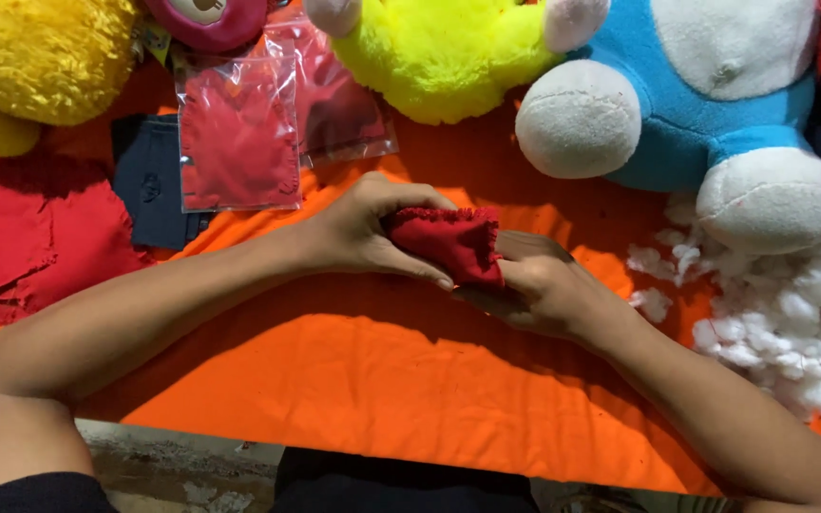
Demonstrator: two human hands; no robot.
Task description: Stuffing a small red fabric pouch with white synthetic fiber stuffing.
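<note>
Both my hands meet over the orange cloth at the middle of the view. Between them is a small red fabric pouch with a stitched edge. My left hand curls over its left side, thumb along the lower edge. My right hand holds it from below and from the right, fingers under the fabric. The pouch looks puffed, and what is inside it is hidden.
White stuffing fluff is piled at the right. A blue and white plush toy, a yellow-green plush and a yellow plush lie along the far side. Clear plastic bags with red fabric, dark blue cloth and red cloth lie at the left.
</note>
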